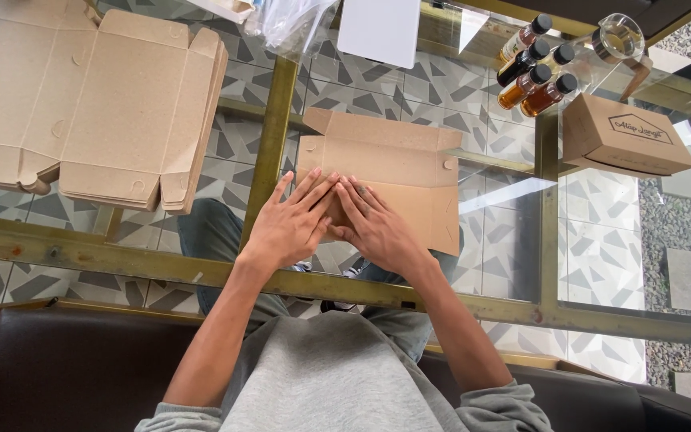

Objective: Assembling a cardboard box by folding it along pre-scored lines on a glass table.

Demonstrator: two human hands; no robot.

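On glass table [601, 264], hands [333, 224] press cardboard flat [409, 164].

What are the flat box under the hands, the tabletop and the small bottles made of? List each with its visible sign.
Flat box: brown cardboard, matte, with fold creases and tabs.
Tabletop: clear glass, glossy; floor tiles show through, in a brass-coloured, seemingly metal frame.
Small bottles: probably glass, possibly clear plastic; amber liquid visible, dark caps.
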